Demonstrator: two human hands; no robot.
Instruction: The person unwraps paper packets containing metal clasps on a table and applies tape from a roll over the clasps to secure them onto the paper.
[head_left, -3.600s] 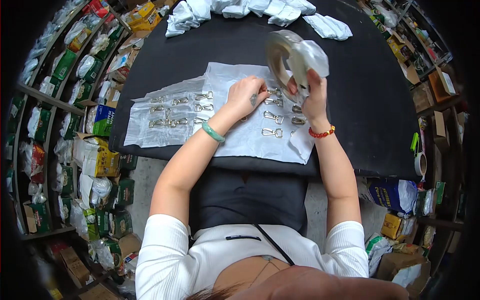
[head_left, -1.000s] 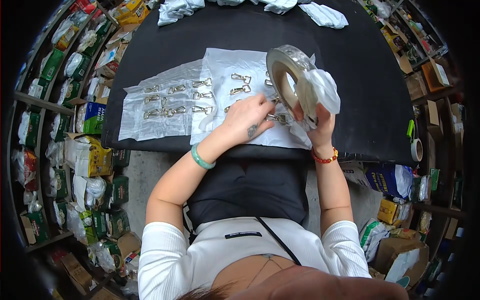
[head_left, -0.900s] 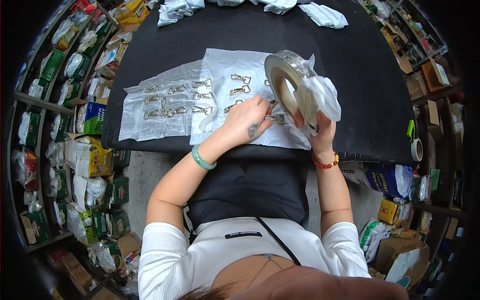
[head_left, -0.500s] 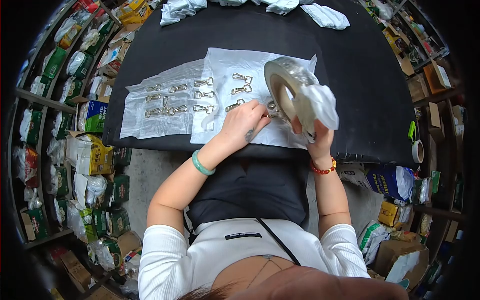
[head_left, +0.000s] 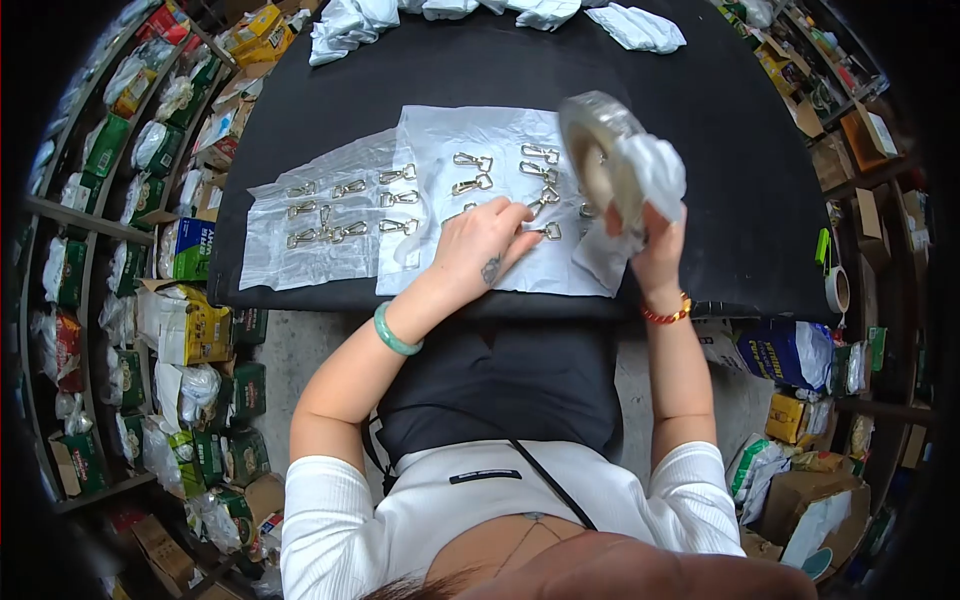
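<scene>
On a white plastic sheet (head_left: 425, 130) lie several gold-coloured snap hooks (head_left: 472, 160), roughly in rows. My left hand (head_left: 482, 245) rests on this sheet with its fingers curled, thumb and forefinger closed at one end of a snap hook (head_left: 548, 231); the palm covers part of another. My right hand (head_left: 658, 252) grips a large roll of clear tape (head_left: 605, 160), tilted above the sheet's right side and blurred by motion. Crumpled white plastic (head_left: 655, 172) hangs on the roll. To the left, more snap hooks (head_left: 348, 188) lie on a thinner translucent sheet (head_left: 265, 255).
White plastic packets (head_left: 637, 28) line the far edge of the black table (head_left: 740, 220). A smaller tape roll (head_left: 838, 290) and a green object (head_left: 822, 247) are at its right edge. Shelves of bagged and boxed goods (head_left: 190, 320) stand on both sides.
The tape roll and my right hand have moved right, uncovering several snap hooks on the white sheet. My left hand has shifted slightly left and down. The view has shifted a little.
</scene>
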